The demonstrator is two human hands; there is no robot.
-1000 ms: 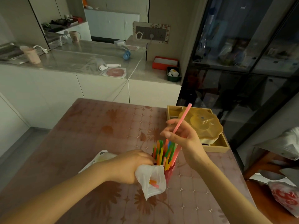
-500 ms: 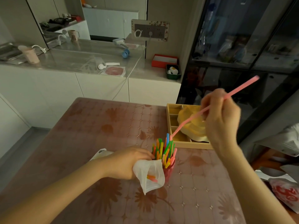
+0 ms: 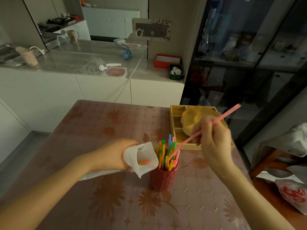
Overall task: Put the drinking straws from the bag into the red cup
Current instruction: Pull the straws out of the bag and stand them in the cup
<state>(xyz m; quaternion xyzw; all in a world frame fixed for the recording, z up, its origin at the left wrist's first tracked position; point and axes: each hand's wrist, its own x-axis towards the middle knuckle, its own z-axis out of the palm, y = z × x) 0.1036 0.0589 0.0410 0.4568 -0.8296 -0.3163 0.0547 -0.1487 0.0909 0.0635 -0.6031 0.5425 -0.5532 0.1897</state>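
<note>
A red textured cup [image 3: 163, 179] stands on the table, packed with several coloured straws [image 3: 164, 155]. My left hand [image 3: 114, 156] grips a white plastic bag [image 3: 141, 157] just left of the cup, its open mouth facing me with a few straw ends visible inside. My right hand [image 3: 214, 143] pinches a long pink straw [image 3: 226, 115] that slants down to the left, its lower tip among the straws at the cup's mouth.
A wooden compartment tray [image 3: 174, 123] with a yellow lid on it sits behind the cup at the table's right edge. A dark glass cabinet [image 3: 249, 63] rises to the right. White counters [image 3: 83, 83] lie beyond the table [image 3: 99, 123]. Bags [image 3: 292, 193] rest on a chair at right.
My right hand drew the pink straw up and to the right, then lowered it so its tip now meets the cup's mouth. The left hand raised the bag slightly.
</note>
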